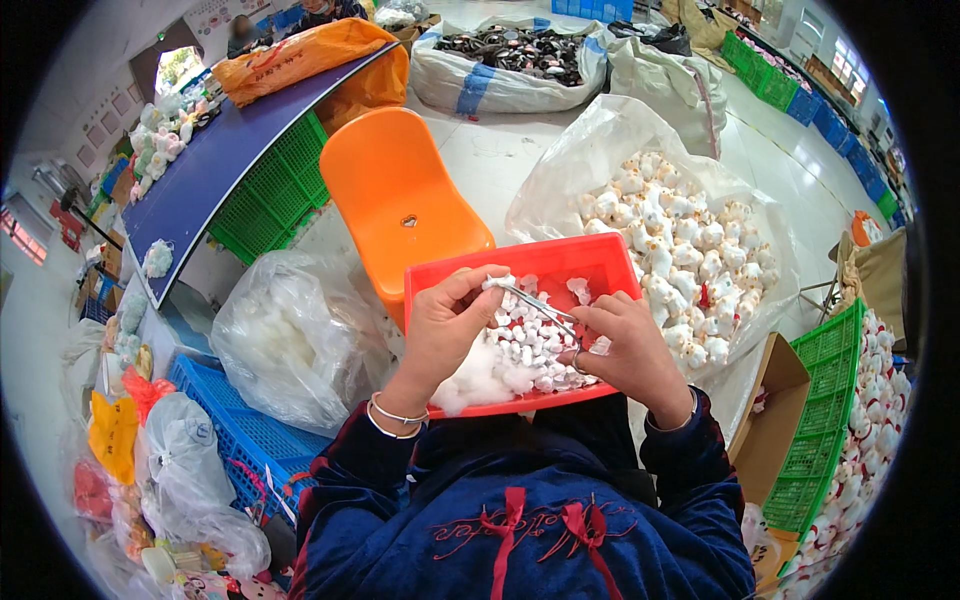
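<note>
A red plastic tray (pixel 515 257) rests at my lap, with many small white fabric pieces (pixel 535 342) in it and a tuft of white stuffing (pixel 472 382) at its near left. Above the tray's left side, my left hand (pixel 440 325) pinches a small white fabric piece (pixel 494 283) between thumb and fingers. My right hand (pixel 635 352) grips metal forceps (pixel 545 306) by the finger loops. The forceps point up and left, their tips at the white piece; whether the tips are inside it is too small to tell.
Beyond the tray stands an orange chair (pixel 400 190). A clear bag of white plush parts (pixel 700 250) lies to the right, a bag of stuffing (pixel 290 330) to the left. A blue crate (pixel 240 430) sits left, a green crate (pixel 825 400) right, beside a cardboard box (pixel 775 410).
</note>
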A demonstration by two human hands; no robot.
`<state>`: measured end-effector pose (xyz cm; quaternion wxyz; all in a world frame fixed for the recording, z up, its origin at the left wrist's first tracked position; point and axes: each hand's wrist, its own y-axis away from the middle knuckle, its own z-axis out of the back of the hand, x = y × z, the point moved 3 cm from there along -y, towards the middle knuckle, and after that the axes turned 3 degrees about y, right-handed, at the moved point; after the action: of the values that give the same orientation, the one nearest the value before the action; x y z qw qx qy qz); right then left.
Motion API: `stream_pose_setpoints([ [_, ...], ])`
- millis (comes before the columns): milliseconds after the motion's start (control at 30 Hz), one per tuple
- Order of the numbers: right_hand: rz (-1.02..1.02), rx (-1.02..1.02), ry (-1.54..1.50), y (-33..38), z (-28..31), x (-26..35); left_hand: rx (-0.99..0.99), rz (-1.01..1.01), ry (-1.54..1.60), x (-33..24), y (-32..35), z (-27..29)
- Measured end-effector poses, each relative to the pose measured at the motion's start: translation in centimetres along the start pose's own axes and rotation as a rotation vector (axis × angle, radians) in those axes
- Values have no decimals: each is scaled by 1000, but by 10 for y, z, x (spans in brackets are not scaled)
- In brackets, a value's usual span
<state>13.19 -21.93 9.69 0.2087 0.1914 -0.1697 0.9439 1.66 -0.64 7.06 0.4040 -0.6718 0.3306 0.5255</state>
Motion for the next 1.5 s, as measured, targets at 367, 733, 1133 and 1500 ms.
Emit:
stream_pose_setpoints([
  [367,53,-97,33,19,26,10,62,-39,89,-17,5,-11],
  [733,55,-37,221,26,41,22,40,-13,34,-27,15,-15],
  [1133,84,21,0,26,22,16,186,111,-29,-31,12,-11],
  [1500,-235,-68,-842,14,-28,-10,217,198,258,26,17,-30],
])
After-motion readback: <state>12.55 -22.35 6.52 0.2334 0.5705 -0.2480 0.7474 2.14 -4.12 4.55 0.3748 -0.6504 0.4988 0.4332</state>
